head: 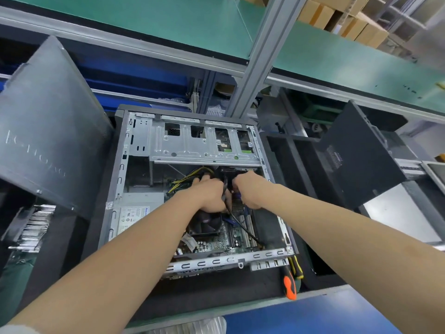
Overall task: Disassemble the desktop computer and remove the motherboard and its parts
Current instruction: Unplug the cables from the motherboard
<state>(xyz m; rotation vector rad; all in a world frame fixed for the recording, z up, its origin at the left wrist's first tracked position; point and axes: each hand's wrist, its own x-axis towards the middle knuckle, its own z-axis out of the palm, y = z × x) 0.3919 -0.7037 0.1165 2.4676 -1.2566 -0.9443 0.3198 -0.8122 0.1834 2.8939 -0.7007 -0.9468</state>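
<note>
An open desktop computer case (134,150) lies on its side in front of me. Inside, the green motherboard (216,239) shows below my hands, with a black CPU fan (207,224) on it and a grey power supply (137,208) at the left. My left hand (209,192) reaches in over the fan, fingers curled among black and yellow cables (192,178). My right hand (245,189) is beside it, gripping a black cable (240,225) that trails down across the board. Fingertips of both hands are hidden among the wires.
A grey side panel (48,121) leans at the left, above a finned heatsink (36,227). Another dark case (356,160) stands at the right. An orange-handled screwdriver (290,285) and a yellow-black tool (297,268) lie by the case's near right corner.
</note>
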